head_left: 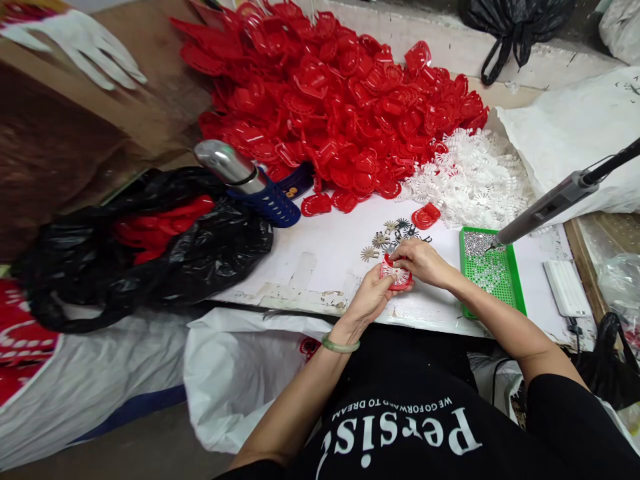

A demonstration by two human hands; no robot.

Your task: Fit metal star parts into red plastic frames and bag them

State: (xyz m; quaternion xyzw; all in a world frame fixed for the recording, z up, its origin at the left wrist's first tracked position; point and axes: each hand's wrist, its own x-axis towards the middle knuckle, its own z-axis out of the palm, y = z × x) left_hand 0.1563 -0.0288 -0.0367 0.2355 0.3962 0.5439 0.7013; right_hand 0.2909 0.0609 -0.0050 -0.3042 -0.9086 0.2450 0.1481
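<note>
We measure everything from the green tray, which sits near the front edge of the counter. Just left of it, close above that edge, our left hand grips the red piece with its white fan-shaped insert, while our right hand has its fingers bent down on the piece's upper rim; whether they pinch anything small we cannot tell. Farther left of the tray, past our left hand, a bare stretch of counter gives us open room, ending at the black bag and the leaning bottle in a blue sleeve. Between tray and bottle, just beyond our hands, flat metal fans lie scattered, with a loose red part behind them. Beyond the tray, the white heap and, farther left, the big red heap close off the back. The electric screwdriver slants in over the tray from the right, its tip down at the small silver pieces, blocking that side. Right of the tray, a white box with a cable takes up more counter.
</note>
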